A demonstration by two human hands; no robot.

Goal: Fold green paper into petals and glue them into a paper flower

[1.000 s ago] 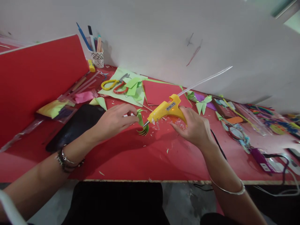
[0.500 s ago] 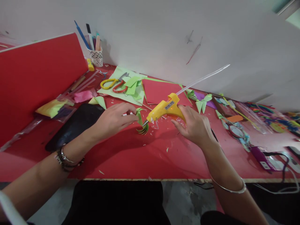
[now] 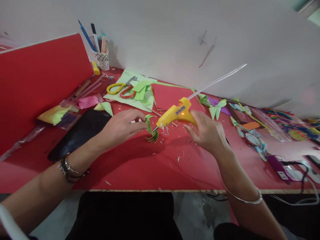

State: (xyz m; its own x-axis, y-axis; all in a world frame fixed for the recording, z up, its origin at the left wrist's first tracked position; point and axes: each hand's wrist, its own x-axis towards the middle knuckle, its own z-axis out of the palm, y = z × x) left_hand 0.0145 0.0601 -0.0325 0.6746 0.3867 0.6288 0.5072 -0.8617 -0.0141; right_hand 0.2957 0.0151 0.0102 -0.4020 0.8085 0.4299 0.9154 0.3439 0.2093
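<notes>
My right hand (image 3: pixel 208 133) is wrapped round the handle of a yellow hot glue gun (image 3: pixel 175 112), with a long clear glue stick (image 3: pixel 220 80) jutting from its back. A small orange light glows on the gun's side. The metal nozzle points down to the left, at or very near a green folded paper piece (image 3: pixel 152 137) with curled, fringed strips. My left hand (image 3: pixel 126 125) pinches the upper end of this paper piece between thumb and fingers. Whether the nozzle touches the paper, I cannot tell.
Scissors (image 3: pixel 116 88) lie on pale green paper behind my hands, next to red sheets (image 3: pixel 172 96). A black phone-like slab (image 3: pixel 80 133) lies under my left forearm. A pen cup (image 3: pixel 102 60) stands at the back left. A purple power strip (image 3: pixel 278 168) with cables sits at the right.
The glue gun has tipped very slightly in my right hand, and its orange light now shows. My left hand stays on the paper piece.
</notes>
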